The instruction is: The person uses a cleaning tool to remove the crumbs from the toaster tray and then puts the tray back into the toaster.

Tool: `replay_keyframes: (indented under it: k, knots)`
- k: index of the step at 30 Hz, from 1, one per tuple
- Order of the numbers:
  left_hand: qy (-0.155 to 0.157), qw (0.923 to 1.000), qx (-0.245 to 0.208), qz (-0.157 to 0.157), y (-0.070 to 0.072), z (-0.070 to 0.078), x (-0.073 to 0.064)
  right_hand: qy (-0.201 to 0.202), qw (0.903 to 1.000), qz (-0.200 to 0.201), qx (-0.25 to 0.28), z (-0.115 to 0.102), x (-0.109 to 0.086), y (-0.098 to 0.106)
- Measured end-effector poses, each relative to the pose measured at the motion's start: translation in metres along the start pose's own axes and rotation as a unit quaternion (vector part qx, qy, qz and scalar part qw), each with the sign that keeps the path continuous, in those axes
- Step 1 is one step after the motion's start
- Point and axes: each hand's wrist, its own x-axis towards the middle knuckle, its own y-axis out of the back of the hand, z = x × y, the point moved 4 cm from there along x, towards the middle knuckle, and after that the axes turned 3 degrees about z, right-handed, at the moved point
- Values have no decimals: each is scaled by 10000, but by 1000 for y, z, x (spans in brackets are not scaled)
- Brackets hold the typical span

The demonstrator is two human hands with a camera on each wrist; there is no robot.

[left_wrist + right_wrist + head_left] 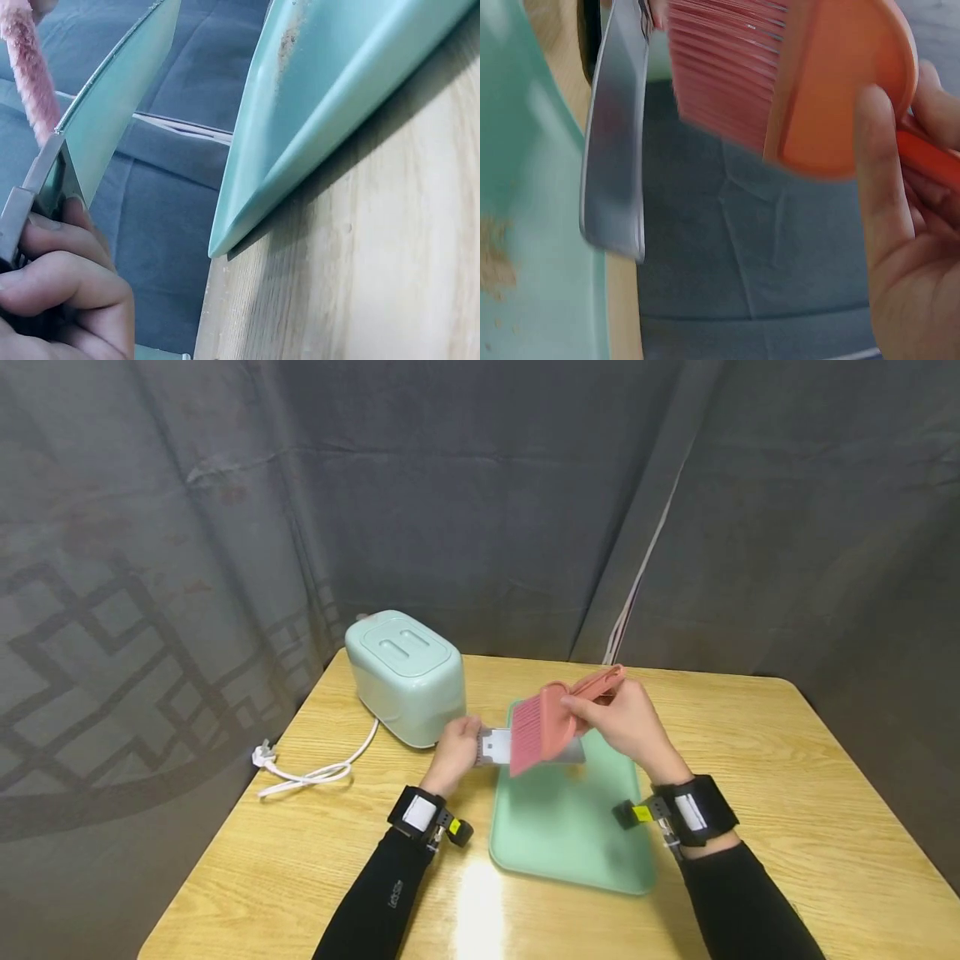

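My left hand [456, 750] grips one end of a thin metal crumb tray [494, 747], which is raised over the left part of a mint green tray [573, 860]. In my right hand [628, 727] is a small orange-pink brush [557, 720], held by its handle with the thumb along its head. Its pink bristles [724, 67] point left and overlap the crumb tray in the head view. Fine brown crumbs [493, 259] lie on the green tray. From the left wrist view, curled fingers [82, 277] clasp the crumb tray's end.
A mint green toaster [405, 681] stands behind my left hand at the back left. Its white cord [322, 774] and plug [264, 755] lie on the wooden table [765, 793]. Behind the table hangs a grey curtain [487, 510].
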Motion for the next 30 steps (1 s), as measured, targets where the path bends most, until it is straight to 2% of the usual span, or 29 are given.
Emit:
replay_keyframes:
  k: [6, 11, 15, 22, 30]
  knots:
    - [-130, 9999, 18, -93, -1, 4, -4, -46, 9988, -423, 221, 5, 8, -25]
    - [-182, 9998, 21, -116, -1, 4, -5, -248, 9988, -369, 203, 9, 8, -34]
    - [-91, 9999, -9, -69, 1, 4, -5, -215, 9993, -277, 163, 9, 6, -34]
    - [-82, 9999, -33, -50, 1, 6, -5, -227, 9985, -236, 444, 12, 2, -32]
    - [-63, 9999, 74, 47, 4, 3, -3, -231, 9996, 180, -53, 9, -2, -19]
